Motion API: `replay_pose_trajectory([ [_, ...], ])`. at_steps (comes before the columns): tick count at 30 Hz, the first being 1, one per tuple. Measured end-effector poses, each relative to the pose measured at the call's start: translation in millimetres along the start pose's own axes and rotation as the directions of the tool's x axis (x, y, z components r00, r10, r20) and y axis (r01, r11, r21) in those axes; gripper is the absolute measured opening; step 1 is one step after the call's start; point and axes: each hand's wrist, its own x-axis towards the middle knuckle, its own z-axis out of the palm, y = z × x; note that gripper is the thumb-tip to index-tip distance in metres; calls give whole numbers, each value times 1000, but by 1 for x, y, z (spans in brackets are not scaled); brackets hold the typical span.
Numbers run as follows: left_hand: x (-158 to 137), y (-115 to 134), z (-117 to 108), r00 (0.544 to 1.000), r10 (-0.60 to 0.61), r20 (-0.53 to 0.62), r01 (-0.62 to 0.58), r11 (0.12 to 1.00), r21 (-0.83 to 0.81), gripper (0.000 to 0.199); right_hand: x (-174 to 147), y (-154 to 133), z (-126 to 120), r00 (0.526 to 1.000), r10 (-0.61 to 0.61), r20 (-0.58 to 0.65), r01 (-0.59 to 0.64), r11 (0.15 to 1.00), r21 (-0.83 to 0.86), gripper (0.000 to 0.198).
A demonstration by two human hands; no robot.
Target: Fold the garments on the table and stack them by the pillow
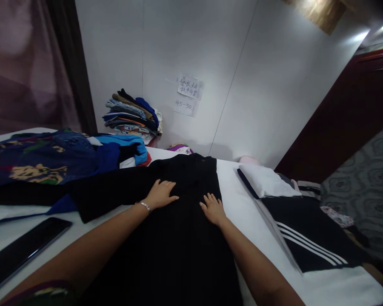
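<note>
A black long-sleeved garment (pixel 185 238) lies spread on the white table, its collar end toward the wall. One sleeve (pixel 105 191) stretches out to the left; the right side shows a straight edge with no sleeve visible. My left hand (pixel 159 194) rests flat on the upper left of the garment, fingers spread, a silver bracelet at the wrist. On the garment's right edge lies my right hand (pixel 213 209), palm down with fingers apart. Neither hand grips anything.
Left of the garment is a heap of patterned and blue clothes (pixel 57 157), with a dark phone-like slab (pixel 25 246) nearer me. A folded clothes stack (pixel 132 112) stands by the wall. Folded black clothing with white stripes (pixel 309 229) and a white piece (pixel 268 180) lie right.
</note>
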Motion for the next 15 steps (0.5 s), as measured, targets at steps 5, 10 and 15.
replay_pose_trajectory([
  [5, -20, -18, -18, 999, -11, 36, 5, 988, 156, 38, 1, 0, 1, 1000, 1, -19, -1, 1000, -5, 61],
  [10, -21, -20, -48, 997, -74, 19, 68, 971, 230, 31, 1, 0, 3, 1000, -3, -31, 4, 1000, 6, 60],
  [15, 4, -12, -102, 970, -244, 5, 238, 952, 190, 29, 1, 0, 2, 999, -10, -32, 11, 1000, 21, 61],
])
